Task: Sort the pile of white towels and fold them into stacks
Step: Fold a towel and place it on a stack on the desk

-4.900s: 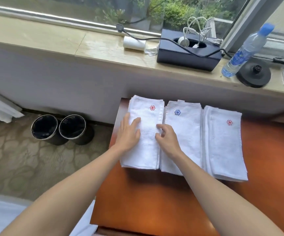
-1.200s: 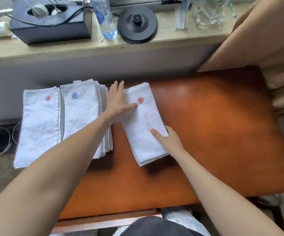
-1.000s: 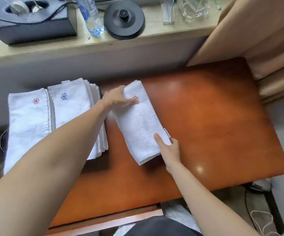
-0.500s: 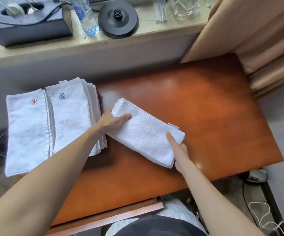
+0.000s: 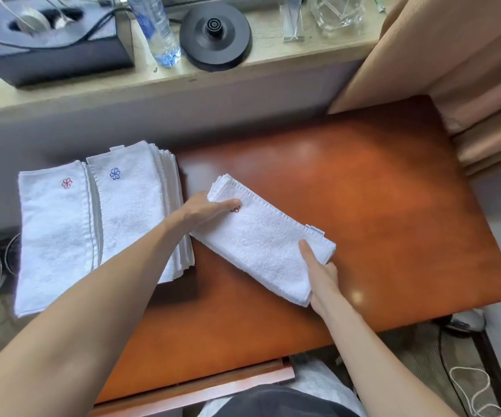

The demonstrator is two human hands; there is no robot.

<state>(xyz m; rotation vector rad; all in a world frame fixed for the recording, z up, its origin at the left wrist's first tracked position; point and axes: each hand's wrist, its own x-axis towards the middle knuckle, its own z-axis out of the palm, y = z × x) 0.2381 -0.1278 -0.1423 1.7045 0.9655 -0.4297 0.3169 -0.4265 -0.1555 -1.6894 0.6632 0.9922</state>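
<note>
Three lots of white towelling lie on the glossy orange-brown wooden tabletop (image 5: pixel 363 182): two stacks and one separate piece. The stack of white towels with a red flower emblem (image 5: pixel 53 236) sits at the tabletop's left edge and hangs over it. The stack of white towels with a blue flower emblem (image 5: pixel 132 218) lies just beside it on the right, the two touching. The folded white terry towel (image 5: pixel 267 245) lies slantwise near the middle of the tabletop, one end by the blue-marked stack and the other toward the near edge. The left hand (image 5: pixel 204 210) grasps its far left end, one digit lying on top beside a half-covered red emblem. The right hand (image 5: pixel 319 269) pinches the near right end, thumb on top and fingers tucked underneath. On the pale stone windowsill (image 5: pixel 273 58) beyond stand one black rectangular box (image 5: pixel 62 58) holding cables, one clear plastic water bottle (image 5: pixel 156 28) and one round black kettle base (image 5: pixel 214 37). A beige curtain (image 5: pixel 453 70) hangs over the tabletop's far right corner.
</note>
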